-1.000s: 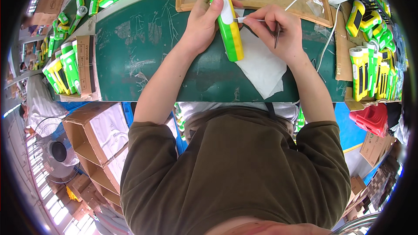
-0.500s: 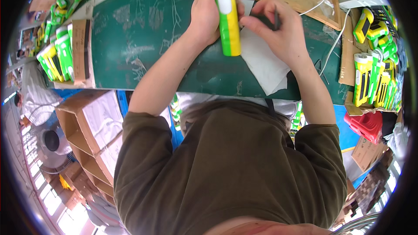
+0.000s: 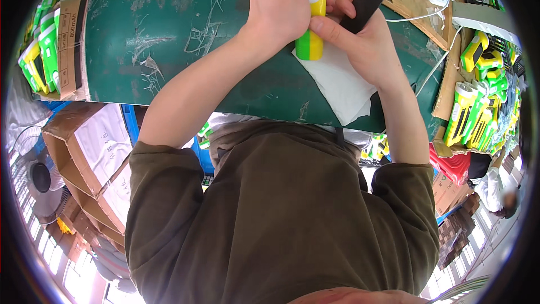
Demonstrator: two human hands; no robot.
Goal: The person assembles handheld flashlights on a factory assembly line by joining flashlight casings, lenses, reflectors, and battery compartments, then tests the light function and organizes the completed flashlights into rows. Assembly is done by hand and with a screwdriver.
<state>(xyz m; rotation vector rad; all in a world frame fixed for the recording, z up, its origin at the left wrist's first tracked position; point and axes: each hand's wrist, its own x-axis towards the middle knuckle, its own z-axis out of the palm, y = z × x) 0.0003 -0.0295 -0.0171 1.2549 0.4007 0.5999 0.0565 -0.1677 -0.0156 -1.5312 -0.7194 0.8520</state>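
I see the left hand (image 3: 279,4) clamped round the yellow-green flashlight (image 3: 319,1) over the green table (image 3: 121,73); I'd brace it steady while the right hand (image 3: 367,46) grips a black strip (image 3: 365,3), kind unclear.

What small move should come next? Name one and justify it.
Probably hold the green-and-yellow flashlight steady in the left hand and tilt the dark flat piece in the right hand toward it: the left hand grips the flashlight's body, the right thumb lies at its edge in view, and the piece points up and away from it.
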